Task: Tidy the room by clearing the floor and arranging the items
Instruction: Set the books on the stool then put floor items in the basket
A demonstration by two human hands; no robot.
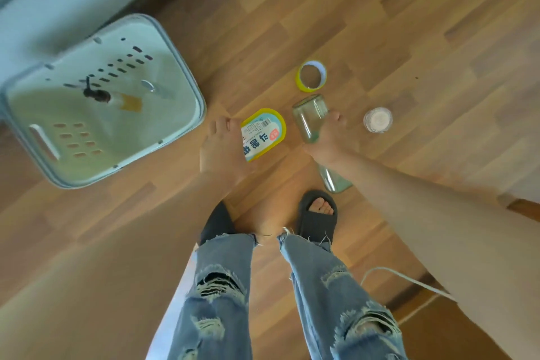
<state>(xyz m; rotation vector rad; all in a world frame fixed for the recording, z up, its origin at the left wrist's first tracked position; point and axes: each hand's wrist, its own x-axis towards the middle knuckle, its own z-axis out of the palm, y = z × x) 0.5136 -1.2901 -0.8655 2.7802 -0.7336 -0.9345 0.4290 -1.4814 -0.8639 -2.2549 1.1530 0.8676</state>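
**As both hands reach the floor, the glass wants the most care**

While the person bends over the wooden plank floor (380,23), the right hand (327,137) is wrapped round the middle of a clear, greenish glass bottle (309,117). It lies on its side on the boards, and both its ends show beyond the fingers. The left hand (222,152) lies over the left edge of a flat, yellow-rimmed tin with a pale blue printed label (263,133), just beside the bottle. Whether it pinches the rim or only rests there, I cannot tell.

The bottle is probably stiff, smooth and breakable, and apt to roll, so a full grip round its body looks the sound hold. The tin seems light and rigid and is best taken across its rim.

A yellow roll of tape (311,76) and a small round clear pot (377,120) sit near the bottle on the boards; both look light.

A white perforated plastic basket (172,123) stands to the left, close to the tin, with a few small items at its bottom. A pale wall runs behind it, and a white cable (409,278) trails across the floor at lower right.
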